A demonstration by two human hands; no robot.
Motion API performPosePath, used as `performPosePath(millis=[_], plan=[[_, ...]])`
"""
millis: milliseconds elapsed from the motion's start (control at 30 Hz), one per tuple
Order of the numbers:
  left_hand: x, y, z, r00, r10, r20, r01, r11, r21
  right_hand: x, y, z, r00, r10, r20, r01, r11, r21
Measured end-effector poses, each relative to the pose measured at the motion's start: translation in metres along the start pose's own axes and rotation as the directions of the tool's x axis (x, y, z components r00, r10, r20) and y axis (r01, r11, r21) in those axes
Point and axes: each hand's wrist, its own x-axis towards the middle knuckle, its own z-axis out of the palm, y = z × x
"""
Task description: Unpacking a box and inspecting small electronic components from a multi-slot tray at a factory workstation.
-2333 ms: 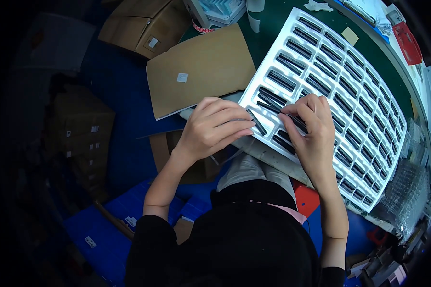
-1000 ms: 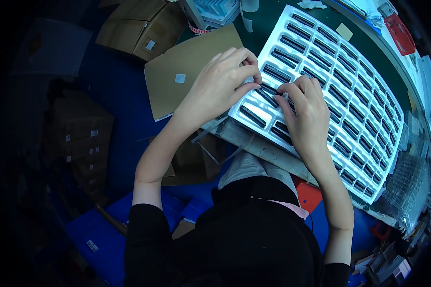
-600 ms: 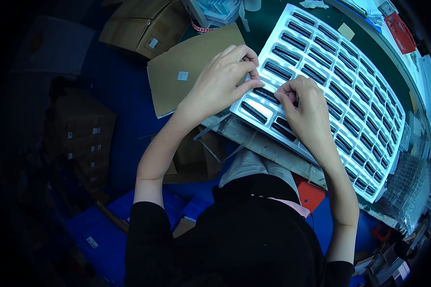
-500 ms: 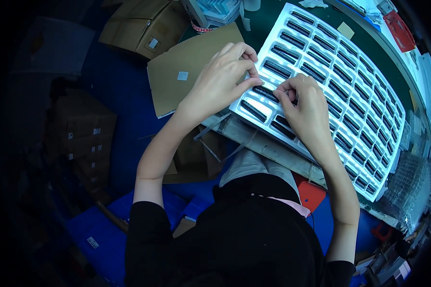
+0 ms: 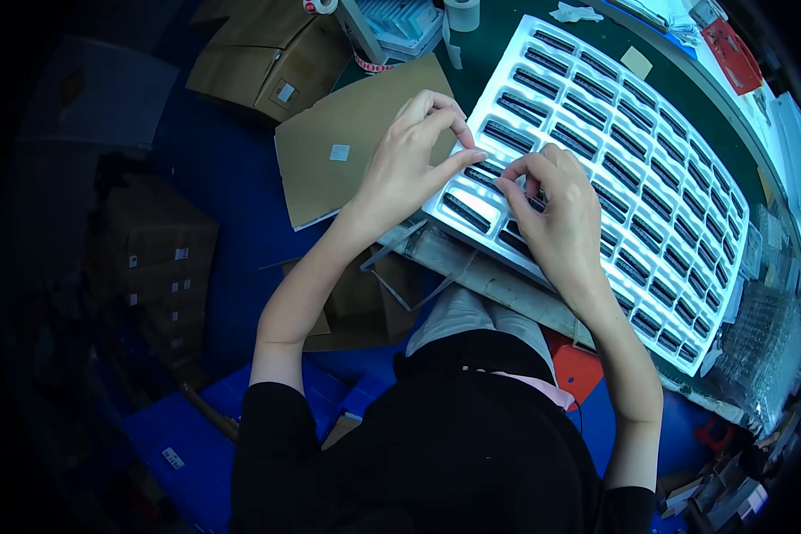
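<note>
A white plastic tray [image 5: 543, 138] with rows of pockets lies slanted on the bench, and slim black ribbed strips sit in the pockets. Over its near left corner, my left hand [image 5: 409, 156] has its thumb and curved fingers slightly apart. The thumb tip is beside the upper end of one black strip [image 5: 481, 175]. My right hand [image 5: 559, 209] bends over the same pocket row, its thumb and forefinger pinched at the other end of that strip. Its remaining fingers are curled, and the palm hides some pockets. Another black strip [image 5: 465, 212] lies in the corner pocket, nearer me.
Left of the tray is a flat cardboard sheet [image 5: 365, 133], with a closed carton [image 5: 271, 62] behind it. Clear plastic packaging [image 5: 756, 343] is stacked at the right. A red tray [image 5: 732, 55] sits at the far right. Blue crates [image 5: 187, 445] stand low at the left.
My right hand has shifted slightly left and down along the strip. My left forefinger has drawn back a little from the thumb. The view has also shifted slightly.
</note>
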Motion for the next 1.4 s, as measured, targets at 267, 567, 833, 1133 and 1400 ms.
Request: performPosePath(millis=[267, 567, 833, 1133, 1400], plan=[[-0.045, 0.012, -0.016, 1.0, -0.018, 0.017, 0.02, 0.996, -0.082, -0.024, -0.011, 0.011, 0.998, -0.038, 0.044, 0.037, 0.999, 0.02], [-0.069, 0.009, -0.007, 0.991, 0.13, -0.03, -0.127, 0.988, 0.088, -0.027, -0.013, 0.017, 0.999, -0.029, -0.044, 0.029, 1.0, 0.002], [-0.072, 0.005, 0.0, 0.993, 0.118, -0.022, -0.117, 0.993, 0.028, -0.039, -0.011, -0.007, 0.992, -0.074, -0.099, 0.079, 0.996, 0.041], [-0.065, 0.014, 0.024, 0.963, -0.15, -0.223, 0.074, 0.945, -0.318, -0.141, 0.044, -0.117, 0.732, 0.288, -0.618, -0.249, 0.957, 0.151], [-0.05, 0.017, 0.034, 0.92, -0.367, -0.136, 0.265, 0.841, -0.472, -0.21, 0.124, -0.182, 0.327, 0.579, -0.747, -0.545, 0.762, 0.351]])
